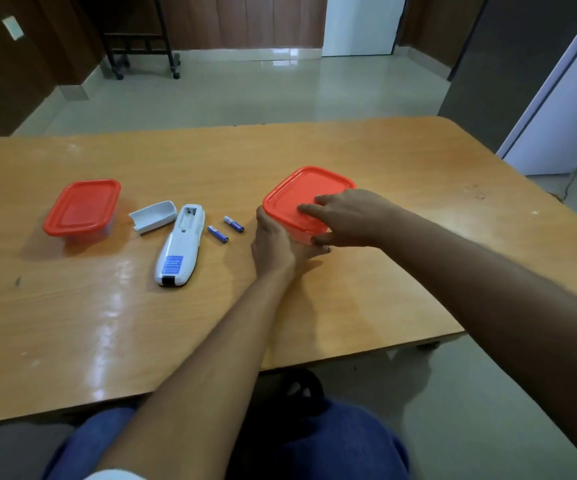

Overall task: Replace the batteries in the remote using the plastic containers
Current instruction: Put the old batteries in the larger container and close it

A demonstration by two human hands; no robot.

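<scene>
Remote (179, 247): face down at 9 o'clock on the worktop (401, 161), bay empty, cover (152, 216) off beside it. Two batteries (225, 229) loose at its 3 o'clock. Left box (82, 211) lidded. Our left hand (273, 245) gripped the right box (306, 202); right hand (347, 216) lay spread on its lid. We judged refitting undone.

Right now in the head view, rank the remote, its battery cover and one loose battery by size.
1. Remote, clearly largest.
2. Battery cover.
3. Either loose battery; the two look alike.
</scene>
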